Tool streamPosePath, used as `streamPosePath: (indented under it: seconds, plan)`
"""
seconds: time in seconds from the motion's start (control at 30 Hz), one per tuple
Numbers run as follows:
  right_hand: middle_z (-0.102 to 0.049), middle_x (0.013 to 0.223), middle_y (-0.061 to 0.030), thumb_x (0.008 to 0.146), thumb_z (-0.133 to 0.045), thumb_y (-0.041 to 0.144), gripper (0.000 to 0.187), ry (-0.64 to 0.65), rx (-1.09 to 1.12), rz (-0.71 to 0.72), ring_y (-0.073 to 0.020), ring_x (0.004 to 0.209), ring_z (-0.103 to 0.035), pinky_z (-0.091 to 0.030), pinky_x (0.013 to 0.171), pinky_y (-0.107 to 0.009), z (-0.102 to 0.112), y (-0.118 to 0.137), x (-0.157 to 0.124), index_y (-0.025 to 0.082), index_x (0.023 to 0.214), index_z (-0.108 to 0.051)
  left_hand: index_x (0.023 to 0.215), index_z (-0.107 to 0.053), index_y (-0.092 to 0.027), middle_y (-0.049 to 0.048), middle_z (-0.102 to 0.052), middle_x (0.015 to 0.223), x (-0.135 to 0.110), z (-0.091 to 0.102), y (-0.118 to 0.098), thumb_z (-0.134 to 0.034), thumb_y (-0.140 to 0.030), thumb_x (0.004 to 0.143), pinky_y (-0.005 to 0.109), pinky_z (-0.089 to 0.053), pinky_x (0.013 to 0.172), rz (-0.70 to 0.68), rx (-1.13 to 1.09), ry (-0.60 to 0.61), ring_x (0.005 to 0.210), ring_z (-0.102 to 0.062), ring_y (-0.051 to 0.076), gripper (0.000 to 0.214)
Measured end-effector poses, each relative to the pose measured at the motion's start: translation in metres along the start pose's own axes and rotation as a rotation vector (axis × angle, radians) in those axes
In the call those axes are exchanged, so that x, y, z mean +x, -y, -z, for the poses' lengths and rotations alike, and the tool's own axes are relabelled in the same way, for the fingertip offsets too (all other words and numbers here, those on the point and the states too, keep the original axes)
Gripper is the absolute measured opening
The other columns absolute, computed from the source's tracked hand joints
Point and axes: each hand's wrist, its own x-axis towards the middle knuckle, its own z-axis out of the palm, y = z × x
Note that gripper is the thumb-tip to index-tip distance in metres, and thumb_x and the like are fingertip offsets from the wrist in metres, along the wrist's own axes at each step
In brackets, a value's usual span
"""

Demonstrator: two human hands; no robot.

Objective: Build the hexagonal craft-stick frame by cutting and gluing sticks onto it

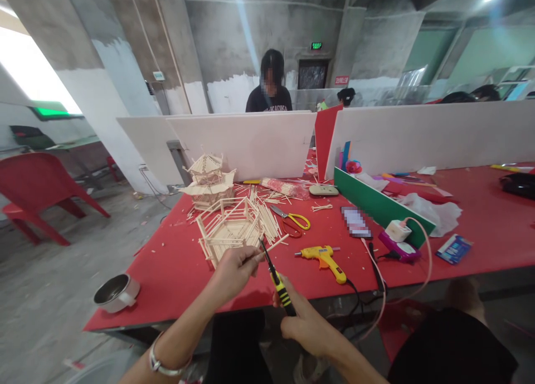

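My left hand point(234, 270) is closed, pinching a thin wooden stick point(277, 243) that points up and to the right. My right hand point(307, 322) is wrapped around the yellow-and-black handle of a utility knife point(281, 288). Its narrow dark blade crosses close to the stick beside my left fingertips; whether it touches the wood I cannot tell. Just beyond both hands stands a low, railed frame point(234, 228) built of wooden sticks. Behind it rises a tiered stick pavilion point(209, 180). Loose sticks point(267, 219) lie scattered to the right of the frame.
Scissors point(297, 221), a yellow glue gun point(324, 256) with its cord and a phone point(355, 222) lie on the red table point(167, 272). A mug point(117, 292) stands near the left edge. A green board point(380, 205) and power strip point(399, 247) are at right. Beyond white partitions point(251, 144) is a person.
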Motion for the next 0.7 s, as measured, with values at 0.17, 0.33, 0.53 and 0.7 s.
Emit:
streamPosePath:
  seconds: [0.17, 0.33, 0.53, 0.7]
  plan:
    - [-0.05, 0.083, 0.0019, 0.05, -0.047, 0.013, 0.048, 0.003, 0.171, -0.088, -0.0141, 0.076, -0.048, -0.038, 0.064, -0.024, -0.001, -0.007, -0.005, 0.021, 0.096, -0.055, 0.065, -0.058, -0.017, -0.0003, -0.054, 0.058, 0.002, 0.006, 0.004, -0.049, -0.039, 0.088, 0.024, -0.036, 0.058, -0.012, 0.069, 0.029, 0.058, -0.048, 0.013, 0.034]
    - [-0.048, 0.077, 0.0039, 0.049, -0.05, 0.009, 0.047, 0.056, 0.306, -0.09, -0.0108, 0.068, -0.043, -0.034, 0.059, -0.023, 0.0, -0.015, -0.008, 0.022, 0.094, -0.056, 0.068, -0.062, -0.016, 0.0007, -0.056, 0.06, 0.001, 0.005, 0.006, -0.052, -0.039, 0.088, 0.024, -0.038, 0.06, -0.044, -0.009, 0.062, 0.06, -0.05, 0.013, 0.032]
    - [-0.055, 0.079, 0.0008, 0.048, -0.054, 0.015, 0.067, 0.388, 0.676, -0.12, -0.0133, 0.065, -0.052, -0.044, 0.067, -0.031, 0.001, -0.01, -0.017, 0.02, 0.115, -0.057, 0.068, -0.062, -0.015, 0.0008, -0.058, 0.062, 0.004, 0.004, 0.01, -0.061, -0.042, 0.084, 0.022, -0.04, 0.06, -0.015, -0.289, 0.007, 0.061, -0.051, 0.011, 0.031]
    - [-0.066, 0.097, -0.0068, 0.063, -0.055, 0.021, 0.054, -0.156, -0.377, -0.076, -0.0225, 0.087, -0.061, -0.042, 0.072, -0.031, 0.066, 0.03, 0.004, 0.022, 0.117, -0.057, 0.068, -0.062, -0.015, -0.0018, -0.055, 0.056, 0.004, -0.003, 0.01, -0.065, -0.044, 0.078, 0.019, -0.028, 0.045, 0.175, -0.334, -0.096, 0.045, -0.038, 0.006, 0.031]
